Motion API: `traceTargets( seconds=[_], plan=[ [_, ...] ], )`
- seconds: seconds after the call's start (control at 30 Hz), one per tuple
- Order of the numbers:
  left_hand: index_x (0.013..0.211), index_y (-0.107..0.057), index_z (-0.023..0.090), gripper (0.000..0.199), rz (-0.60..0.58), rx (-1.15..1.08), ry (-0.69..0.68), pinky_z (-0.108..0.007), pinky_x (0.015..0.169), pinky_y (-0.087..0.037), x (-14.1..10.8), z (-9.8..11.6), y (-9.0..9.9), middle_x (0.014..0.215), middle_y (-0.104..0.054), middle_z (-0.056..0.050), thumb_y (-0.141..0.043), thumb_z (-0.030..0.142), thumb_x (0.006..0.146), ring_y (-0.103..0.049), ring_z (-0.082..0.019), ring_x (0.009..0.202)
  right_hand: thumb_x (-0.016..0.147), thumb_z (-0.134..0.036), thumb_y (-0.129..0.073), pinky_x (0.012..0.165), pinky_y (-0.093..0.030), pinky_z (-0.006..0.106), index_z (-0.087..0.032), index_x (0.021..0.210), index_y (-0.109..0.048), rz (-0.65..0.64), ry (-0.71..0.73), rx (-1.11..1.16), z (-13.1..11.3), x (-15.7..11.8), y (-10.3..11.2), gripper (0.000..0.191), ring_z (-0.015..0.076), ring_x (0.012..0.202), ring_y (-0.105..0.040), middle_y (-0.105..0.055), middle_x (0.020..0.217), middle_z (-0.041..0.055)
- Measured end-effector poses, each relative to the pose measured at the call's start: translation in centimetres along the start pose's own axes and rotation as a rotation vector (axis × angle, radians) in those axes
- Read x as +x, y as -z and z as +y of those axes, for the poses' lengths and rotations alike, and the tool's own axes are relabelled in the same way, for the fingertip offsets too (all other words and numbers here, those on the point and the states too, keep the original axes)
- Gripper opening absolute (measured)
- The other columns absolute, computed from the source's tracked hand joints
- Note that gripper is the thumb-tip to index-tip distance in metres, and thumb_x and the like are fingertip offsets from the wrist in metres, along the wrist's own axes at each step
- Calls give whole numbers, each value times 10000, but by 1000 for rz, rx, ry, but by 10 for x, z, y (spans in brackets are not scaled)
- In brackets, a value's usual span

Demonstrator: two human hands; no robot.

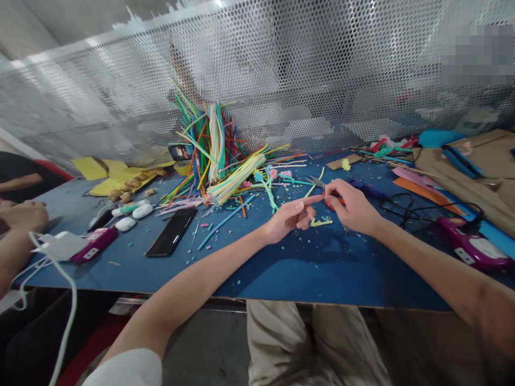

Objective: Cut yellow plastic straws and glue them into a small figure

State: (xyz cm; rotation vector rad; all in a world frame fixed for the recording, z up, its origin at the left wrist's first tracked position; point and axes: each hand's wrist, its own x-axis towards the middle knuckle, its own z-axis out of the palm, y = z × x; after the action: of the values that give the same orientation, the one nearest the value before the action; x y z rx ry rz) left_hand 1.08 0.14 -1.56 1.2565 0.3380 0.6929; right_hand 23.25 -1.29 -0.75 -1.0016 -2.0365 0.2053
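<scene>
Over the blue table (pixel 277 279), my left hand (pixel 290 219) stretches its index finger to the right, with the other fingers loosely curled. At that fingertip my right hand (pixel 354 206) pinches its thumb and fingers together; whatever is between them is too small to make out. Scissors (pixel 317 182) with grey blades and red handles lie behind and partly under my right hand. A short yellow pipe cleaner piece (pixel 322 222) rests between the hands on the tabletop. Just beyond my left hand lies a mint-green twisted pipe cleaner stem (pixel 269 190) beside pink flower-like bits (pixel 273 173).
Bundled pipe cleaners (pixel 215 145) heap against a perforated metal screen (pixel 249 69). A black phone (pixel 171 232) lies left. Purple power strips (pixel 94 244) and cables flank both sides. Cardboard (pixel 483 155) fills the right back. Another person's hand (pixel 24 215) rests at far left.
</scene>
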Motion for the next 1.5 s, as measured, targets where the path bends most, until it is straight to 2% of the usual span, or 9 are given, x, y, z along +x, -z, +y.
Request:
traceTargets(
  seconds=[0.17,0.4,0.67,0.8,0.93,1.13,1.27,1.5],
  plan=[
    [1355,-573,181,599,-2,0,-3,-251,597,-342,0,0,1,860,-527,-27,-598,522,863,-348,-65,573,954,-253,-490,751,-463,360,-236,906,-513,43,-41,-8,4,-1,-1,55,204,793,-574,-593,882,42],
    [1423,-500,210,646,-14,9,1,-252,605,-346,0,-4,4,859,-543,-24,-606,518,865,-357,-64,568,935,-290,-560,755,-497,358,-243,875,-615,119,7,14,-4,1,1,94,194,786,-619,-657,863,32],
    [1387,-544,194,609,-10,-17,18,-258,609,-352,0,-3,4,845,-541,-26,-613,493,861,-356,-66,566,921,-300,-605,799,-526,375,-257,893,-665,147,34,-3,1,1,0,80,204,822,-657,-703,898,28],
    [1388,-541,178,605,-4,-65,60,-267,633,-369,-1,-1,5,846,-535,-26,-595,483,868,-362,-77,579,934,-276,-589,833,-521,367,-252,910,-656,121,77,-27,4,0,1,75,200,854,-661,-705,929,31],
    [1457,-455,172,653,-48,-150,149,-280,664,-383,-2,4,4,763,-514,-17,-524,491,892,-364,-104,591,941,-274,-574,831,-514,364,-247,921,-635,113,80,-41,6,-1,1,70,203,856,-653,-692,925,37],
    [1530,-312,256,705,-136,-194,243,-308,718,-411,-6,8,3,715,-468,9,-505,499,896,-369,-124,605,958,-242,-517,778,-490,346,-239,903,-562,112,77,-7,4,-1,1,72,190,816,-606,-630,878,31],
    [1538,-280,292,714,-170,-164,251,-314,738,-411,-7,8,3,730,-462,10,-500,506,892,-356,-121,608,964,-221,-478,770,-471,344,-236,892,-508,97,70,-4,4,-2,0,80,191,816,-571,-588,877,33],
    [1541,-271,288,721,-184,-106,211,-307,722,-391,-4,8,2,747,-473,0,-489,497,886,-351,-115,592,963,-219,-435,729,-458,354,-245,921,-462,73,-12,2,7,-2,-3,56,206,803,-541,-549,879,43]
  ],
)
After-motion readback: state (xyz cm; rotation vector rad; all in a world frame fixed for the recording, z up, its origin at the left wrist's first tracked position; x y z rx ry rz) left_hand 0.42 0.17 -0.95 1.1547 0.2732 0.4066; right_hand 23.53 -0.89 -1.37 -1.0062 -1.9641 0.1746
